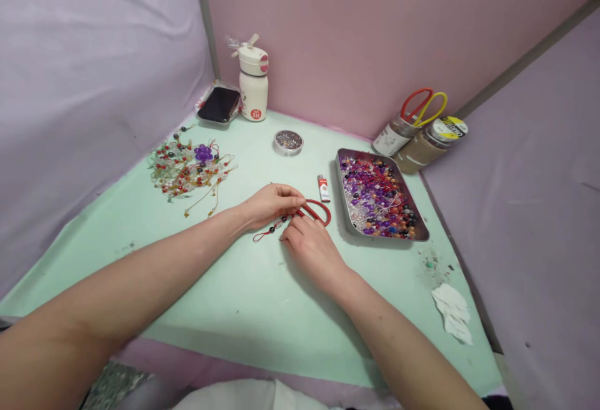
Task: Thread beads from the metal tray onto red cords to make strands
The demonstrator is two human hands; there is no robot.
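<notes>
My left hand [276, 205] has its thumb and fingers pinched together beside the red handle of a pair of scissors [327, 212]. The scissors' blades are hidden by my hands. My right hand [313, 249] is closed just in front of the handle, its fingers curled and close to my left fingertips. From between the hands a short red beaded cord [272, 230], with dark and clear beads and a loop at its end, trails left onto the table. What lies between the fingertips of either hand is too small and covered to make out.
Right of my hands lie a lighter [324, 189] and a metal tray [344, 200] of mixed beads. A round clear case [289, 142] sits behind. Finished-looking beaded strands [187, 169] pile up left. A bottle [254, 91], phone [219, 105], scissors jar [392, 138] and tissue [452, 311] line the edges.
</notes>
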